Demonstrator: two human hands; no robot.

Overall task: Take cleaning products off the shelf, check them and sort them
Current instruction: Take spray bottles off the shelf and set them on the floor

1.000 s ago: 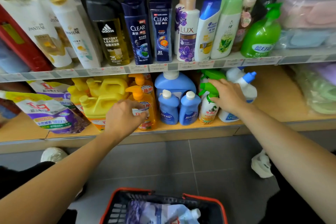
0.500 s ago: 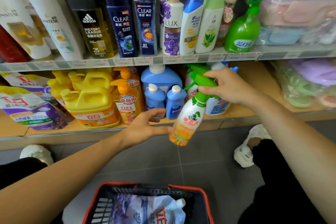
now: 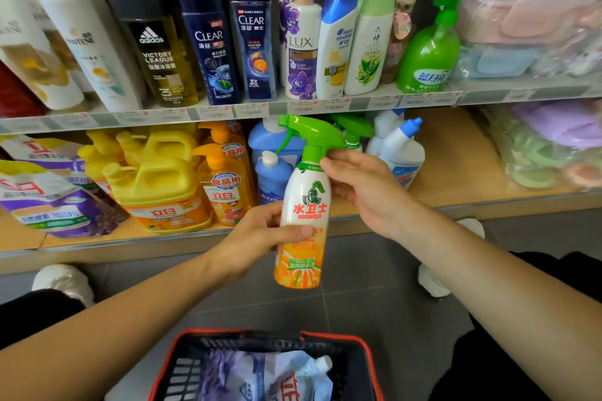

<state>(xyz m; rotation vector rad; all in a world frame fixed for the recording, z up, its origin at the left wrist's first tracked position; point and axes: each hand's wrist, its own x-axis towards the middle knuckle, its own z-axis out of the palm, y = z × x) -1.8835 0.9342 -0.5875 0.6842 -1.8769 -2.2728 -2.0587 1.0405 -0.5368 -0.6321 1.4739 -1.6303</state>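
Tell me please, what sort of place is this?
Most likely a supermarket or convenience shop aisle. Price tags line the shelf edge, branded shampoo bottles stand in rows, and a red shopping basket sits on the floor below the spray bottle that the left hand and right hand hold.

Both bare forearms reach forward. The left hand [image 3: 257,238] grips the spray bottle [image 3: 308,195] round its middle, thumb across the front; the right hand [image 3: 368,192] holds it near the neck.

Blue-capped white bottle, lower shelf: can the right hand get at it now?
Probably not yet: the right hand grips the spray bottle by its neck. Once freed, likely yes; the blue-capped white bottle stands just behind it, nothing between.
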